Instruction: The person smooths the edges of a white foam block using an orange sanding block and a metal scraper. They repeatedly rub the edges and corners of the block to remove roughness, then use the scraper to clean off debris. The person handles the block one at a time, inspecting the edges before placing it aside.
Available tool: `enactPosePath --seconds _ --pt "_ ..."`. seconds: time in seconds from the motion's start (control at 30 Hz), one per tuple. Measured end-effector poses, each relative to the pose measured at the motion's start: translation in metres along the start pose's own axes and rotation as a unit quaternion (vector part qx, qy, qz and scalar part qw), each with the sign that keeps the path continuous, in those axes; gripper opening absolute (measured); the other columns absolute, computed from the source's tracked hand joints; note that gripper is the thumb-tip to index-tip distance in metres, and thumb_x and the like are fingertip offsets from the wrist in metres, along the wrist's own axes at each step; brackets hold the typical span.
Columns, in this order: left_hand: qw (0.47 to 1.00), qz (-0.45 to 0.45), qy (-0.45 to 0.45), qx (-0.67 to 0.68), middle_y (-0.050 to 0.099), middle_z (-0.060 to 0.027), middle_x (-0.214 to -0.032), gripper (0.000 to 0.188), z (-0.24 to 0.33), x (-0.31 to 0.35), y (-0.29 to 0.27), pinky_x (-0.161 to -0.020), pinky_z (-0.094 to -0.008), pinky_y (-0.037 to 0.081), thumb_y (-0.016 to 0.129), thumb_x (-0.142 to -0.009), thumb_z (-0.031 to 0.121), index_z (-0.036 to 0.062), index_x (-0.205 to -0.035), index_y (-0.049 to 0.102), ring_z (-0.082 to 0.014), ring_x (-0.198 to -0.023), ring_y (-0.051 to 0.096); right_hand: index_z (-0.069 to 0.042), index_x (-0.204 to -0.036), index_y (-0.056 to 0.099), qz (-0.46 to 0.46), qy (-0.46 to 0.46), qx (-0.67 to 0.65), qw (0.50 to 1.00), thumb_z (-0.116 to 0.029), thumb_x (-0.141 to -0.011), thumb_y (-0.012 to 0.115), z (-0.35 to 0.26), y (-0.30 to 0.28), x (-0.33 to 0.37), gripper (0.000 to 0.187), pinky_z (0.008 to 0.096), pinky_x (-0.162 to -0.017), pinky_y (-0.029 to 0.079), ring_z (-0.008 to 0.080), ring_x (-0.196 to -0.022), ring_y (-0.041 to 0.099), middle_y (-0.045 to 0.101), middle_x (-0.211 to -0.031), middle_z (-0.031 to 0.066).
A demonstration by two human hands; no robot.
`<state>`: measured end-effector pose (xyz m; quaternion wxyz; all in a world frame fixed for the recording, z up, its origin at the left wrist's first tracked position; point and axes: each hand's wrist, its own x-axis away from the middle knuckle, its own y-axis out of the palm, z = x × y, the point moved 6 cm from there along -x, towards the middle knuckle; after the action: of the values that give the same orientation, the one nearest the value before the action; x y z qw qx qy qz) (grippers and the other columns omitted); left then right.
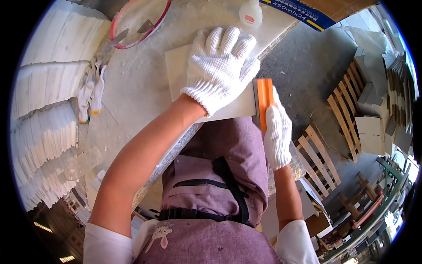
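My left hand [220, 70], in a white knitted glove, lies flat with fingers apart on a pale square tile [176, 66]. The tile rests on the dusty worktop and reaches over its near edge, above my lap. My right hand [278, 136], gloved the same way, is closed around an orange sanding block [264, 103] with a grey face. That grey face stands upright against the tile's right edge. The fingers of my right hand are partly hidden behind the block.
Stacks of white tiles [48, 88] line the left side, with spare gloves [91, 92] beside them. A red-rimmed bowl [113, 33] holding scrapers, a white bottle [250, 14] and a blue carton [303, 13] stand at the far side. Wooden pallets [345, 114] lie on the right-hand floor.
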<state>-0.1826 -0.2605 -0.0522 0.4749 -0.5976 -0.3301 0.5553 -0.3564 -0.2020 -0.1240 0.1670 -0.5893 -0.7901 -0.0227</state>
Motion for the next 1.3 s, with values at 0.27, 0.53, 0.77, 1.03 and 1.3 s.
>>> enactPosePath --seconds 0.27,0.53,0.77,1.03,1.3 --pt "1.0 0.021 0.003 -0.005 0.056 -0.005 -0.116 0.037 -0.002 -0.001 0.003 -0.1 -0.0458 0.038 0.063 -0.087 0.039 0.0163 -0.116 0.06 -0.028 -0.11 0.052 0.001 -0.139 0.048 -0.014 0.083 -0.047 0.995 -0.041 -0.098 0.052 0.004 0.0 0.008 0.058 0.0369 -0.109 0.033 0.0261 -0.128 0.05 0.054 -0.137 0.0172" --pt "1.0 -0.005 -0.005 0.003 0.056 -0.0052 -0.117 0.038 0.0 0.001 0.002 -0.1 -0.0452 0.038 0.063 -0.087 0.039 0.017 -0.117 0.06 -0.0276 -0.111 0.051 0.0 -0.139 0.048 -0.022 0.082 -0.046 0.995 -0.043 -0.097 0.054 0.003 -0.004 0.015 0.06 0.038 -0.107 0.035 0.0256 -0.124 0.051 0.056 -0.134 0.016" --pt "1.0 0.013 0.0 0.003 0.056 -0.0045 -0.115 0.036 0.001 -0.001 0.002 -0.098 -0.0459 0.039 0.063 -0.087 0.039 0.0163 -0.114 0.061 -0.027 -0.111 0.052 0.003 -0.133 0.052 0.041 0.012 -0.004 0.999 -0.037 -0.098 0.053 0.01 -0.004 0.029 0.052 0.0353 -0.097 0.042 0.0219 -0.107 0.058 0.062 -0.12 0.0147" --pt "1.0 0.002 -0.009 0.007 0.056 -0.0041 -0.115 0.037 0.001 0.001 0.001 -0.099 -0.0442 0.039 0.063 -0.086 0.039 0.0167 -0.115 0.06 -0.0268 -0.11 0.052 0.001 -0.139 0.047 0.014 0.083 -0.021 0.996 -0.037 -0.099 0.05 0.008 -0.003 0.036 0.056 0.0366 -0.109 0.033 0.0272 -0.129 0.049 0.051 -0.141 0.0164" --pt "1.0 0.01 -0.005 -0.002 0.057 -0.0037 -0.115 0.036 0.0 0.001 0.003 -0.099 -0.0449 0.039 0.062 -0.087 0.039 0.0174 -0.115 0.061 -0.0263 -0.11 0.052 0.0 -0.138 0.049 0.034 0.072 -0.013 0.997 -0.042 -0.098 0.051 0.009 -0.004 0.037 0.059 0.0405 -0.108 0.034 0.03 -0.126 0.051 0.057 -0.134 0.017"
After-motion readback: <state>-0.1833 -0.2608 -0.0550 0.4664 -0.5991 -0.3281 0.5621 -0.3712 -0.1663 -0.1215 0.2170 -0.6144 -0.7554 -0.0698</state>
